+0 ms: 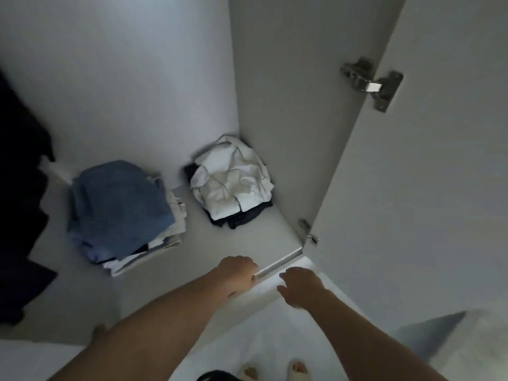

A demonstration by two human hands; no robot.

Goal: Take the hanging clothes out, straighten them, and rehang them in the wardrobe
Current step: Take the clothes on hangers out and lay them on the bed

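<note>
Looking down into open wardrobe. Wardrobe floor panel (192, 270) carries two folded stacks: blue-topped stack (121, 213) toward its left, white-topped stack (232, 181) tucked into the back right corner against the side wall. Hanging clothes (22, 210) show only as a dark mass along the far left, cut off by the frame; rail and hangers not in view. Both arms reach to the front right corner of the floor panel. Left hand (237, 274) has fingers curled over the metal strip (277, 264) on the front edge, gripping it as far as can be told. Right hand (301, 287) sits just beside it, below that edge, fingers loosely bent; cannot tell whether it touches or holds anything. Open door (426, 188) stands at right, upper hinge (371, 82) and lower hinge (308, 231) exposed. Judgement: no garment is out yet, and both hands are well apart from the dark clothes. Risks: if the strip fronts a drawer or sliding panel, fingers near the lower hinge could be pinched; a jolt to the panel could topple the blue-topped stack, which already leans untidily; reaching left across the interior, a forearm could drag that stack, and a dark garment pulled blind may slip its hanger. Dim light makes dark fabric hard to sort.
</note>
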